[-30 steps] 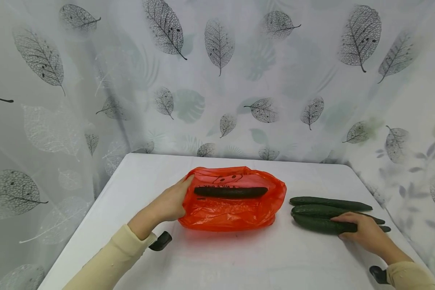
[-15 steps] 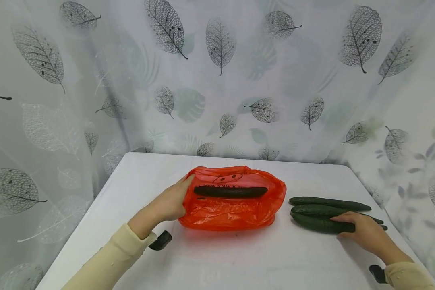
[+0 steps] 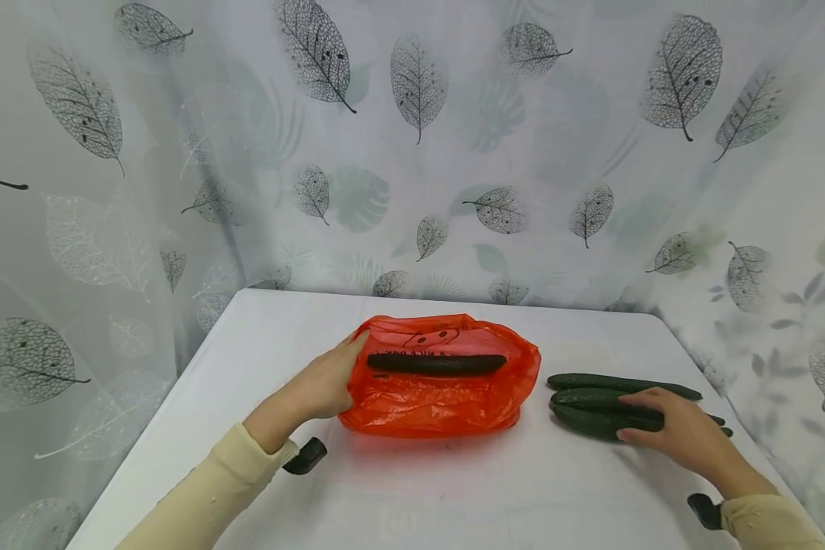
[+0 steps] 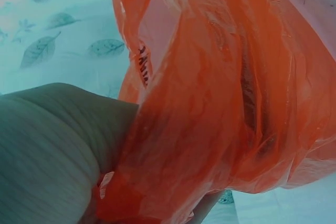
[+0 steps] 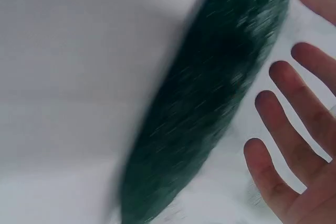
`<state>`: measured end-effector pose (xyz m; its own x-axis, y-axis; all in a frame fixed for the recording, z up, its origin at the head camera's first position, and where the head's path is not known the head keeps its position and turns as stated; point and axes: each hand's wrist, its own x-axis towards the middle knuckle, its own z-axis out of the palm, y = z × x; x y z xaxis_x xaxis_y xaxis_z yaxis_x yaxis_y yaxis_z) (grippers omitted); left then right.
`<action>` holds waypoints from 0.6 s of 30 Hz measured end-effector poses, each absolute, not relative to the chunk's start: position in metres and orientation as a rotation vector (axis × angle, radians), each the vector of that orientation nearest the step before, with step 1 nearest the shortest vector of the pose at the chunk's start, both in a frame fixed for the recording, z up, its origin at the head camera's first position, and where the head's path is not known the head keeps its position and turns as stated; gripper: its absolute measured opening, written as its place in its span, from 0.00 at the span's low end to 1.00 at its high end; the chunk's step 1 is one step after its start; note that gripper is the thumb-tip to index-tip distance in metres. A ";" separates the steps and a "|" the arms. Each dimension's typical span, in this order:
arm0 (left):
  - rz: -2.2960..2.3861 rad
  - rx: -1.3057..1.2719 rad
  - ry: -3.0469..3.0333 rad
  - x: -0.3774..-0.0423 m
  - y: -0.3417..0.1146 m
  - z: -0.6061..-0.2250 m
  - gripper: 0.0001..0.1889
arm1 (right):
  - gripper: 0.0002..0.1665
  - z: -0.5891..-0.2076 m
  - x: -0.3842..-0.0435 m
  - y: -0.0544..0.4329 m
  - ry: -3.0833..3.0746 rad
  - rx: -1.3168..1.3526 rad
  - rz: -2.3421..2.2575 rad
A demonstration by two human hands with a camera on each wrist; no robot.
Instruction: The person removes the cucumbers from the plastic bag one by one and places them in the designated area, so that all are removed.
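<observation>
A red plastic bag lies with its mouth open at the middle of the table, a printed face on its inner back. Inside it one cucumber lies crosswise. My left hand grips the bag's left edge; in the left wrist view the film covers most of the fingers. To the right, three cucumbers lie side by side. Over the nearest ones reaches my right hand. In the right wrist view its fingers are spread beside a blurred cucumber, the thumb close to its upper end.
The white table has its back edge against a leaf-patterned curtain, which also hangs along both sides. Dark straps with a black piece sit at the left wrist and the right wrist.
My right hand has shifted left along the nearest cucumbers, towards their left ends. The left hand and the bag have stayed in place.
</observation>
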<state>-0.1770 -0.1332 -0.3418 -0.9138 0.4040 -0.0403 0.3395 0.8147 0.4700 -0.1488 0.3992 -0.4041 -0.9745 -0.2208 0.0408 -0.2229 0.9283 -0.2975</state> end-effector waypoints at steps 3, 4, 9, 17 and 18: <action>0.703 0.585 2.858 -0.176 -0.133 -0.341 0.51 | 0.38 -0.395 -0.151 0.380 -2.992 0.368 0.513; 0.702 0.583 2.858 -0.176 -0.133 -0.341 0.51 | 0.37 -0.393 -0.152 0.373 -2.957 0.375 0.531; 0.700 0.597 2.864 -0.177 -0.131 -0.342 0.52 | 0.34 -0.379 -0.159 0.330 -2.781 0.420 0.600; 0.701 0.599 2.866 -0.177 -0.130 -0.343 0.52 | 0.37 -0.359 -0.171 0.259 -2.626 0.680 0.572; 0.701 0.593 2.864 -0.177 -0.130 -0.343 0.52 | 0.37 -0.357 -0.172 0.251 -2.612 0.717 0.575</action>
